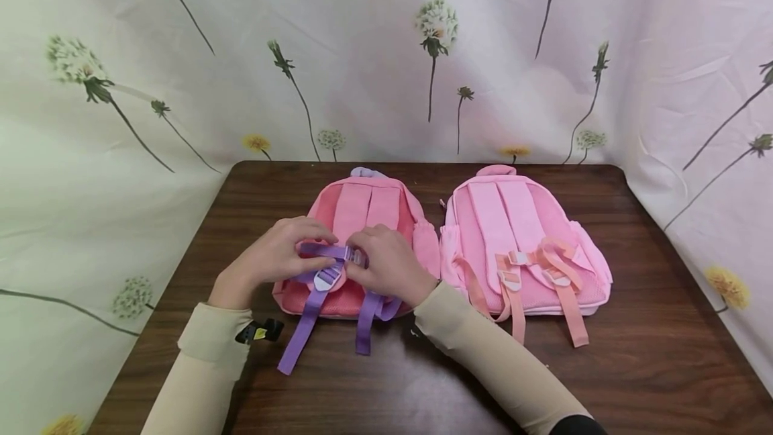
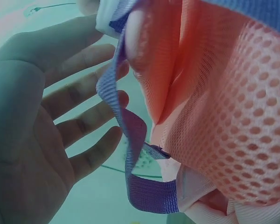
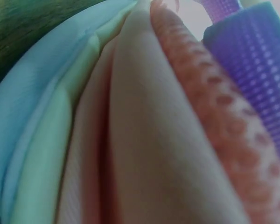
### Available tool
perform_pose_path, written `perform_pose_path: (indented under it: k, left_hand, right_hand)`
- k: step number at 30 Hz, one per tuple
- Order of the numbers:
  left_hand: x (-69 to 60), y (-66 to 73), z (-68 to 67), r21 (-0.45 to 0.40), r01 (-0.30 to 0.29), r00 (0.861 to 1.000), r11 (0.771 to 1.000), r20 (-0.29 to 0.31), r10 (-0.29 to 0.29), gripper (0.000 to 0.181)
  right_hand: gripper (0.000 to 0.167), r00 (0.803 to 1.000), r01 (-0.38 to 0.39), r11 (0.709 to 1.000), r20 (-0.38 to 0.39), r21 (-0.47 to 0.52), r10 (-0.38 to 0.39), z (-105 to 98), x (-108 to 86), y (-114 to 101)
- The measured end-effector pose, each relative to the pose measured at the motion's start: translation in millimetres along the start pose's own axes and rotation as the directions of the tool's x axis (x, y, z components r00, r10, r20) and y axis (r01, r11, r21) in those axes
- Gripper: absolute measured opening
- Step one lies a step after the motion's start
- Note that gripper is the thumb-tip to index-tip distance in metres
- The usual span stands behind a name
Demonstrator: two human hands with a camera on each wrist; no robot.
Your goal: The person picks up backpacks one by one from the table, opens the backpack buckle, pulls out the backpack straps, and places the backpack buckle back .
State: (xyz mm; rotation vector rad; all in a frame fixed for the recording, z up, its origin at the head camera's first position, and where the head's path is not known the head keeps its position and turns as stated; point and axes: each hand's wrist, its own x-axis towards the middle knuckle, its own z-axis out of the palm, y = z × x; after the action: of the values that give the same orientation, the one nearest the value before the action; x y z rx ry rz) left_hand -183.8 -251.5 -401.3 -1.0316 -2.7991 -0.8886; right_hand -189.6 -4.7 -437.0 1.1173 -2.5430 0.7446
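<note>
A coral-pink backpack (image 1: pixel 353 210) with purple straps lies back panel up on the table, left of centre. Over its lower half, my left hand (image 1: pixel 268 257) pinches a purple chest strap (image 1: pixel 318 250) between thumb and fingers. From the other side, my right hand (image 1: pixel 389 264) holds the pale buckle (image 1: pixel 356 257) on that strap; its fingers partly hide the buckle. Just below the left fingertips sits a white strap adjuster (image 1: pixel 327 278). The left wrist view has a loose purple webbing (image 2: pixel 151 193) hanging beside the mesh panel (image 2: pixel 261 93). In the right wrist view, backpack fabric fills most of the picture.
To the right, a second pink backpack (image 1: pixel 543 213) lies back panel up, almost touching the first. Its peach straps carry a white buckle (image 1: pixel 518 258). Both rest on a dark wooden table (image 1: pixel 374 401), with a dandelion-print cloth (image 1: pixel 374 72) hanging behind and at the sides.
</note>
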Motion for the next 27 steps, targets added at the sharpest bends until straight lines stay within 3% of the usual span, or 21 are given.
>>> perform_pose_path:
  k: [8,16,27]
  left_hand:
    - [2.8,2.1,1.0,-0.028,-0.008,1.0,1.0,0.005,0.008,0.031]
    - [4.9,3.1,0.1,-0.026,-0.029,1.0,0.999,-0.007,0.029,0.025]
    - [7.5,2.2,2.4,-0.024,-0.014,1.0,1.0,0.015,0.014,0.027]
  right_hand:
    - [0.022,0.998,0.039,0.999,-0.059,0.037,-0.037,-2.3,-0.2,0.4]
    - [0.024,0.996,0.053,0.998,-0.067,0.025,-0.051,-6.7,1.1,0.4]
    - [0.025,0.995,0.066,0.998,-0.074,0.019,-0.065,-9.6,0.1,0.8]
